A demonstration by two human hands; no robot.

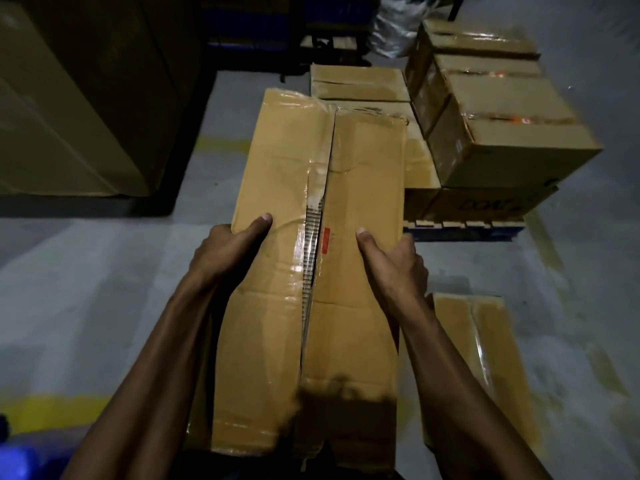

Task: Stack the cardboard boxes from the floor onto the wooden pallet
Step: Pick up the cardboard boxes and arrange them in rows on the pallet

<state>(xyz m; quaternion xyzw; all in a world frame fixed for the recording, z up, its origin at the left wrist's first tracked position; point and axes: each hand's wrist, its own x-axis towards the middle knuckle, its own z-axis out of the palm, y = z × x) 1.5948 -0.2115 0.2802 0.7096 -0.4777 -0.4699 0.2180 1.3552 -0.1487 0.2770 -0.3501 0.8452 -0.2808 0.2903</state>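
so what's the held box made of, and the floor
Held box: corrugated cardboard, with fluted edges visible along the split top seam, and glossy clear tape over it that catches the light. Floor: looks like painted or sealed concrete, grey and smooth, with worn yellow markings; the exact coating is unclear.

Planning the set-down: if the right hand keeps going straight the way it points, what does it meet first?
The right hand, gripping the carried box, points ahead. First in line look the boxes on the pallet; the carried box would probably arrive first, though depth is unclear.
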